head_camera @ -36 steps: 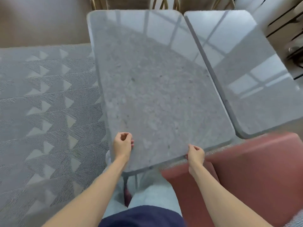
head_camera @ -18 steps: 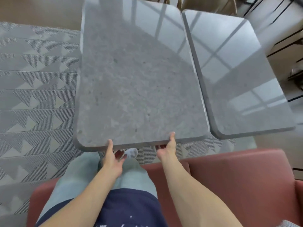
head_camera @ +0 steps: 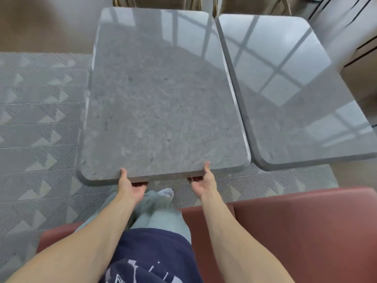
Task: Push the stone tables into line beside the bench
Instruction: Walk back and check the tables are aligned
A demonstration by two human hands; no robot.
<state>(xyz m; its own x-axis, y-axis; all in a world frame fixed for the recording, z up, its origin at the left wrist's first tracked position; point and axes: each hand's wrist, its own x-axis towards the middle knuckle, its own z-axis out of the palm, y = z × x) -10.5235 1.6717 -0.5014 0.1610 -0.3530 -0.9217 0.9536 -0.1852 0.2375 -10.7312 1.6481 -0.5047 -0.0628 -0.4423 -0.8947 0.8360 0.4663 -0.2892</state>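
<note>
Two grey stone tables stand side by side on the rug. The left stone table (head_camera: 159,103) is right in front of me, and the right stone table (head_camera: 289,92) nearly touches its long side. My left hand (head_camera: 130,185) grips the near edge of the left table, thumb on top and fingers curled underneath. My right hand (head_camera: 204,180) grips the same edge further right in the same way. The red bench (head_camera: 295,227) runs along the bottom of the view under my legs. The right table's near edge lies slightly farther from the bench than the left one's.
A grey patterned rug (head_camera: 38,123) covers the floor to the left and under the tables. Chair legs (head_camera: 214,5) show beyond the tables' far ends. Dark cabinet fronts (head_camera: 359,52) stand at the far right.
Both hands shifted from resting on the table's near corner to gripping its near edge from below. The left table swung from a slant to lie parallel with the right one, away from the bench.
</note>
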